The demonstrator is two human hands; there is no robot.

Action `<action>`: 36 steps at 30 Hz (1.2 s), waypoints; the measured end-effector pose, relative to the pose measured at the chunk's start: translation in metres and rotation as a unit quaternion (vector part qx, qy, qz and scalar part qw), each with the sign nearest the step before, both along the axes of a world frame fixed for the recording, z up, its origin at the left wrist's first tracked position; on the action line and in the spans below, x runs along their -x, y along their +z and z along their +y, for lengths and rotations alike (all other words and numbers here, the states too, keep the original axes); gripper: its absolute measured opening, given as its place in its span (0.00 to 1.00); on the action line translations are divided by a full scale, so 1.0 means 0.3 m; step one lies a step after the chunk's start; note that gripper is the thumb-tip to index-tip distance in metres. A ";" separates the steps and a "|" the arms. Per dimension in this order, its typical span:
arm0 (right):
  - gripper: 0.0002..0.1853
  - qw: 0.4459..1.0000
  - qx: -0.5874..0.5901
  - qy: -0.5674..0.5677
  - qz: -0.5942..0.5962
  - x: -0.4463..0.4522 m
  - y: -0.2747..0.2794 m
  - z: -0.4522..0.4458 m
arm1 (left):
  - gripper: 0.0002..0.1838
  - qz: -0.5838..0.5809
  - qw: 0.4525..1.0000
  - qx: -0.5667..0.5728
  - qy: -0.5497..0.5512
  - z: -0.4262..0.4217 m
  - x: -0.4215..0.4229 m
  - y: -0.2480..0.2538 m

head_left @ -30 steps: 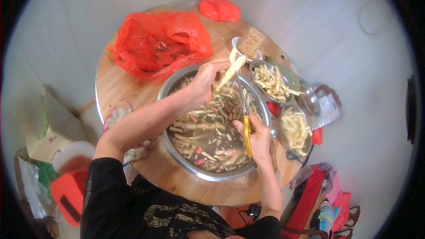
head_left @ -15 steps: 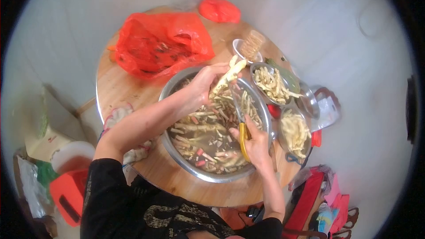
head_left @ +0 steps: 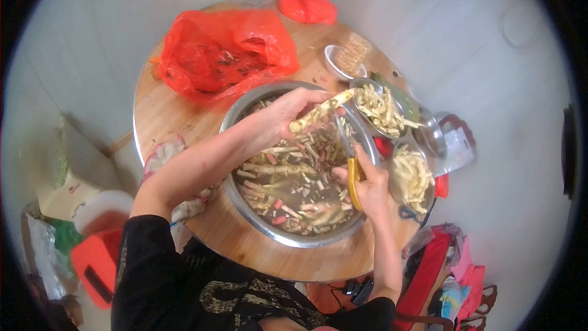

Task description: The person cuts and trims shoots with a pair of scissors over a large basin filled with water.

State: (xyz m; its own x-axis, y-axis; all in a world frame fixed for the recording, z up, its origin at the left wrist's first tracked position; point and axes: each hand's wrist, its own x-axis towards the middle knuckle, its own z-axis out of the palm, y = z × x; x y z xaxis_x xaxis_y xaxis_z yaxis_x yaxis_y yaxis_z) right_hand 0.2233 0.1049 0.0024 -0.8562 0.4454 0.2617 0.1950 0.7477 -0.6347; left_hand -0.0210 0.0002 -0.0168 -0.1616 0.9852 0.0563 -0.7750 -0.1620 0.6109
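My left hand grips a pale yellow, knobbly root above the far side of a large metal basin. In my right hand is a pair of scissors with yellow handles, held over the basin's right side. The blades point up towards the root, apart from it as far as I can see. Dark water fills the basin, with many root pieces in it, some with pink ends.
A red plastic bag lies open on the round wooden table. To the right are a metal bowl of pale root pieces and another bowl of them. A white dish holds a clear ridged container.
The root in my left hand has turned from steep to nearly level, its branched end out of sight. My right hand and the scissors have shifted slightly right and up.
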 end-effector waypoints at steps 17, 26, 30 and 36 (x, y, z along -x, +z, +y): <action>0.24 0.954 0.292 0.034 -0.059 -0.060 0.120 0.010 | 0.20 0.079 0.995 0.018 0.062 -0.078 -0.089 0.136; 0.29 0.948 0.120 0.227 -0.188 -0.137 0.112 0.120 | 0.20 0.302 0.946 0.035 -0.117 -0.051 -0.070 0.097; 0.30 0.957 0.011 0.163 -0.240 -0.108 0.094 0.065 | 0.19 0.328 0.940 0.075 -0.051 -0.036 -0.047 0.072; 0.26 0.939 -0.222 0.118 -0.236 -0.116 0.188 0.076 | 0.20 0.527 0.838 0.128 0.061 0.017 -0.042 -0.047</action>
